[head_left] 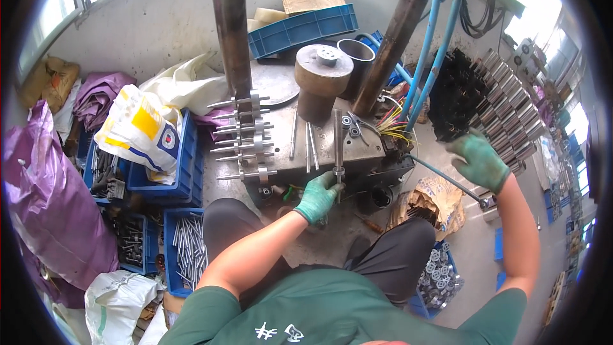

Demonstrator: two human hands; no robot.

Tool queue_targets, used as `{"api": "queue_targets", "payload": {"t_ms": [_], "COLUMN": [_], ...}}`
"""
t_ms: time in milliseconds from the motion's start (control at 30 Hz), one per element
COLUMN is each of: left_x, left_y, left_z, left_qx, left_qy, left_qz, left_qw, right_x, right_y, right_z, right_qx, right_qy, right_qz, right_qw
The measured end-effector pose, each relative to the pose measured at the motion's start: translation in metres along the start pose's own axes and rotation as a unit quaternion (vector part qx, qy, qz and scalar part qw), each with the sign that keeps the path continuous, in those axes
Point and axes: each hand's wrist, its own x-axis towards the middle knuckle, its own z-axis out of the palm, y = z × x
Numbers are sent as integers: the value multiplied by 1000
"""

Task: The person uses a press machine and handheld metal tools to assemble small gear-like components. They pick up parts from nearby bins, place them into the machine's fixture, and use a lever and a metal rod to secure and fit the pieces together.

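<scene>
My left hand (317, 198) wears a green glove and is closed round an upright metal shaft (338, 140) at the front edge of the press bed (364, 147). A small ring-shaped part sits round the shaft just above my fingers. Out to the right, my gloved right hand (482, 161) is raised with its fingers loosely apart and slightly blurred; nothing shows in it. Below that hand, a long lever (447, 179) slants down to the right. Several shafts with discs on them (246, 144) lie in a row at the bed's left. Loose rods (311, 144) rest between.
A thick press column (232, 32) and a slanted one (389, 51) flank a round steel block (324, 70). Blue crates hold rods (189, 249) at left and round metal parts (440, 275) at right. Stacked metal cylinders (507, 108) stand beyond my right hand. Coloured wires (396, 118) hang nearby.
</scene>
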Motion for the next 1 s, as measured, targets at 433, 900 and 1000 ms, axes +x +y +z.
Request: {"api": "queue_targets", "payload": {"t_ms": [433,900,1000], "left_x": [86,251,257], "left_y": [152,236,240], "left_z": [-72,-122,-118], "left_qx": [-126,-78,-36], "left_qy": [120,203,182], "left_qz": [273,161,158], "left_qw": [946,963,970], "right_x": [-92,52,46], "right_y": [10,98,101], "right_z": [76,22,26], "right_qx": [51,86,67], "right_qy": [341,284,287], "right_qz": [119,288,277], "right_qw": [931,911,915]}}
